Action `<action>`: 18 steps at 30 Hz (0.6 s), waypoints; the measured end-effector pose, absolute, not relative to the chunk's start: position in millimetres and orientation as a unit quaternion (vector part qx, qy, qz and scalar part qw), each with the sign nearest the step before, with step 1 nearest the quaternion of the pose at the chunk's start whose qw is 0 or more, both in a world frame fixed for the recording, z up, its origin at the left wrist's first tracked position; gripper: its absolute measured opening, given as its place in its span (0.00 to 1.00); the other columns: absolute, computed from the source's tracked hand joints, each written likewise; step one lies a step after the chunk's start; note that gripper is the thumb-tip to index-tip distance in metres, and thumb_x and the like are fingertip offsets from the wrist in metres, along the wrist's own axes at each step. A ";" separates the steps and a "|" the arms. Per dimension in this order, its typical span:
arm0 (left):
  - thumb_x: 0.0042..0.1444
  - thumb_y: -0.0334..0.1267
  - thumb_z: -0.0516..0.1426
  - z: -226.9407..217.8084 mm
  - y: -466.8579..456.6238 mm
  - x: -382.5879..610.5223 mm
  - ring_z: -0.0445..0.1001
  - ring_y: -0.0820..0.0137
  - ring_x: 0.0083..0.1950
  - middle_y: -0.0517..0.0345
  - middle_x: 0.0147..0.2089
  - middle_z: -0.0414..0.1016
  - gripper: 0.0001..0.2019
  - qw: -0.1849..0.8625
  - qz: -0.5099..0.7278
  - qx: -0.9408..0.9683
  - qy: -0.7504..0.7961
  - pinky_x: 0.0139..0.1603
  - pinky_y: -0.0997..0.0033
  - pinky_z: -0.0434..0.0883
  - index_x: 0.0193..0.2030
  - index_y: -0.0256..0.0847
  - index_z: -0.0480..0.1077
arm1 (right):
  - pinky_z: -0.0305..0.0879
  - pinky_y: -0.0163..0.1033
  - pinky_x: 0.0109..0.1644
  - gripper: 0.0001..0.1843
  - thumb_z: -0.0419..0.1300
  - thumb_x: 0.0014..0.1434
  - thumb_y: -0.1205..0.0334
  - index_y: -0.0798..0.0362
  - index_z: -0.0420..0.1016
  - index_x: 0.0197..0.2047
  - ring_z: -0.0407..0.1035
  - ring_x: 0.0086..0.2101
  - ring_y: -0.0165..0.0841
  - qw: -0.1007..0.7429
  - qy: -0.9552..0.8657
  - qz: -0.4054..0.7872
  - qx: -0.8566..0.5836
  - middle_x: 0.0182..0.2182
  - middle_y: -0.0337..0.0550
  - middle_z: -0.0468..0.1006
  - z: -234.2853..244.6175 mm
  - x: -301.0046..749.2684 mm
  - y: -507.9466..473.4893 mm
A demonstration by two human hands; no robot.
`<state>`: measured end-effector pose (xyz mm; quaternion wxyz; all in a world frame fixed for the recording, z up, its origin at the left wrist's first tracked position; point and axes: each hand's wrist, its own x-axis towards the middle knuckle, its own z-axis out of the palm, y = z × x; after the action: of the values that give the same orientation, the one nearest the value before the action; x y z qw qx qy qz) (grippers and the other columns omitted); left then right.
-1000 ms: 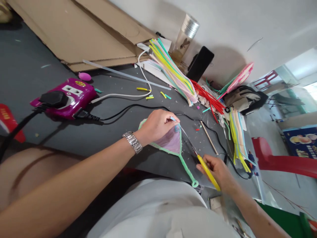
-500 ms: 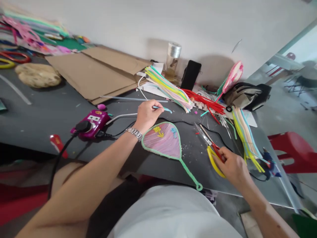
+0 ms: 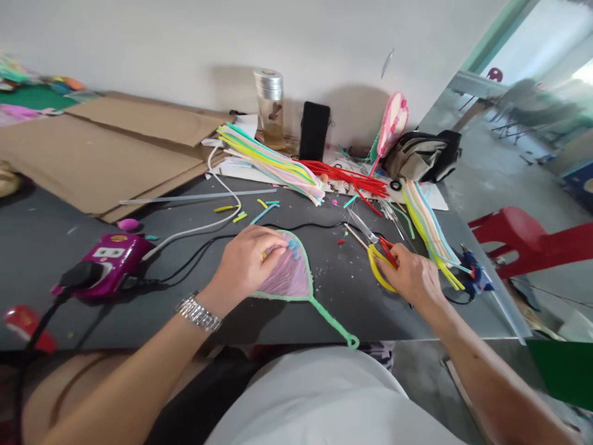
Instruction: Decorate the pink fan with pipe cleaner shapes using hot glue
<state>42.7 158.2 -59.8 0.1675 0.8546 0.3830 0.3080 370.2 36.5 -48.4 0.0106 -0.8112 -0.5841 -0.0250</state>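
My left hand (image 3: 252, 259), with a metal watch at the wrist, is over a pink fan (image 3: 290, 281) with a green fuzzy rim and a looped handle. Its fingertips are pinched together; whatever they hold is hidden. A blue flower shape shows beside the thumb, on the fan. Just beyond the hand lies a bent light-blue pipe cleaner (image 3: 265, 212), near short yellow pieces (image 3: 239, 217). On the right, my right hand (image 3: 412, 275) grips scissors (image 3: 380, 250) by their red and yellow handles, blades pointing away from me and low over the table. A thin wooden stick (image 3: 356, 235) lies beside the blades.
Pipe cleaner bundles, multicoloured (image 3: 273, 164) and red (image 3: 352, 176), lie at the back near a bottle (image 3: 269, 108) and a phone (image 3: 315, 130). A purple power socket (image 3: 109, 262) with cords stands left, beside cardboard (image 3: 115, 154). A glue gun (image 3: 477, 275) lies right.
My left hand has moved back from the far side onto the fan, and the light-blue pipe cleaner now lies on the table. My right hand still holds the scissors. The view has shifted right.
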 end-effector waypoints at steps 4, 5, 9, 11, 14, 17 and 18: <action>0.64 0.36 0.56 -61.2 155.5 47.7 0.80 0.61 0.48 0.53 0.45 0.85 0.09 0.175 0.302 0.864 0.364 0.53 0.60 0.75 0.39 0.43 0.80 | 0.46 0.37 0.31 0.19 0.58 0.64 0.41 0.50 0.70 0.39 0.73 0.27 0.37 -0.008 -0.599 -0.022 -0.800 0.22 0.40 0.75 -48.6 354.7 39.9; 0.63 0.35 0.57 -61.4 155.4 48.9 0.80 0.61 0.48 0.53 0.45 0.85 0.09 0.175 0.303 0.865 0.358 0.53 0.60 0.75 0.39 0.42 0.80 | 0.46 0.37 0.31 0.19 0.58 0.65 0.42 0.50 0.71 0.39 0.74 0.27 0.37 -0.012 -0.602 -0.021 -0.798 0.23 0.41 0.76 -49.1 349.5 39.0; 0.63 0.32 0.58 -67.5 155.6 51.8 0.80 0.62 0.48 0.54 0.44 0.85 0.08 0.173 0.301 0.871 0.348 0.53 0.61 0.75 0.39 0.42 0.80 | 0.44 0.39 0.31 0.20 0.57 0.66 0.42 0.52 0.72 0.41 0.75 0.29 0.39 -0.041 -0.604 -0.011 -0.796 0.27 0.44 0.79 -53.1 329.2 37.0; 0.62 0.32 0.58 -72.7 156.7 52.0 0.80 0.62 0.49 0.54 0.44 0.85 0.07 0.170 0.296 0.872 0.352 0.52 0.61 0.75 0.38 0.42 0.79 | 0.44 0.39 0.31 0.20 0.58 0.66 0.43 0.54 0.73 0.42 0.75 0.30 0.40 -0.052 -0.604 -0.009 -0.796 0.30 0.46 0.80 -55.4 318.9 39.6; 0.62 0.33 0.58 -77.3 158.0 50.6 0.80 0.61 0.49 0.54 0.45 0.84 0.07 0.173 0.290 0.875 0.346 0.53 0.59 0.75 0.38 0.43 0.79 | 0.47 0.39 0.31 0.19 0.60 0.66 0.45 0.55 0.74 0.43 0.76 0.33 0.40 -0.045 -0.592 -0.006 -0.805 0.36 0.50 0.81 -54.3 302.5 43.6; 0.63 0.37 0.57 -78.4 156.7 48.1 0.80 0.59 0.48 0.54 0.45 0.84 0.07 0.174 0.288 0.882 0.329 0.54 0.58 0.75 0.40 0.45 0.79 | 0.55 0.38 0.34 0.16 0.63 0.65 0.49 0.54 0.76 0.45 0.77 0.38 0.39 0.009 -0.603 0.027 -0.797 0.40 0.51 0.82 -45.1 296.6 41.7; 0.62 0.39 0.58 -80.2 157.1 47.0 0.80 0.58 0.47 0.55 0.45 0.83 0.07 0.165 0.295 0.880 0.332 0.52 0.57 0.75 0.40 0.46 0.78 | 0.58 0.38 0.36 0.16 0.63 0.65 0.49 0.53 0.76 0.45 0.77 0.39 0.39 0.035 -0.619 0.040 -0.784 0.41 0.49 0.82 -41.2 301.3 39.4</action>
<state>47.0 157.1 -80.2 0.1654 0.8805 0.3325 0.2947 301.3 39.4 -41.2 0.0355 -0.7835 -0.6191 0.0400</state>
